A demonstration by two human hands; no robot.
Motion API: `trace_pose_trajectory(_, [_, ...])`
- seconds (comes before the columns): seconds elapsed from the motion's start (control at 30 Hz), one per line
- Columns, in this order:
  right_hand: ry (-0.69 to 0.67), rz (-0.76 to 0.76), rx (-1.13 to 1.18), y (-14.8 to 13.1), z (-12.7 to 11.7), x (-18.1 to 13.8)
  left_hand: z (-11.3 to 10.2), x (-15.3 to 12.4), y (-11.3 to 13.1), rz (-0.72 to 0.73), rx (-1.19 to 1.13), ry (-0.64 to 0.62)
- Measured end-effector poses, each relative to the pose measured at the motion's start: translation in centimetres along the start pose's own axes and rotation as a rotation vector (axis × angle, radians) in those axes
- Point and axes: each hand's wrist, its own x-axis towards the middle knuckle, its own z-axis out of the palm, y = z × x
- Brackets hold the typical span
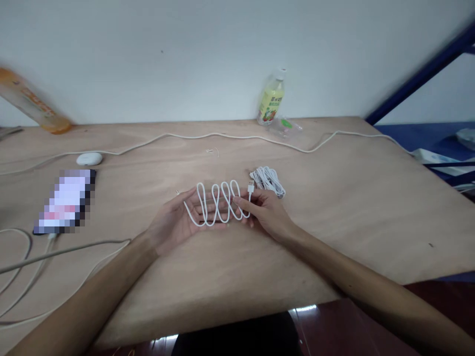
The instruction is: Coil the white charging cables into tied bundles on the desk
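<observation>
Cropped forearms (pixel 111 282); right hand (pixel 267 210) pinches white cable (pixel 224 222); left hand (pixel 176 217) spread beneath, partly hidden.

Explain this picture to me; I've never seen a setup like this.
There's no machine here: a person works bare-handed, seen by a head-worn camera looking forward and down. The right hand grips a looped white cable near its USB plug; the left hand spreads its fingers behind the loops. On the wooden table lie another cable bundle, a phone with its screen pixelated, and a small white case. Two bottles stand near the wall.
</observation>
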Motion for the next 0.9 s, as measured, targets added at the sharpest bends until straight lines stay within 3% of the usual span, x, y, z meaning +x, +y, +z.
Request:
trace_pose_trajectory(0.53, [0.066, 0.008, -0.021, 0.08, 0.2, -0.15, -0.24, -0.02, -0.01, 0.031, -0.034, -0.017])
trace_pose_trajectory(0.9, [0.109, 0.013, -0.029, 0.33, 0.41, -0.37, 0.02, -0.07, -0.35, 0.026, -0.063, 0.083])
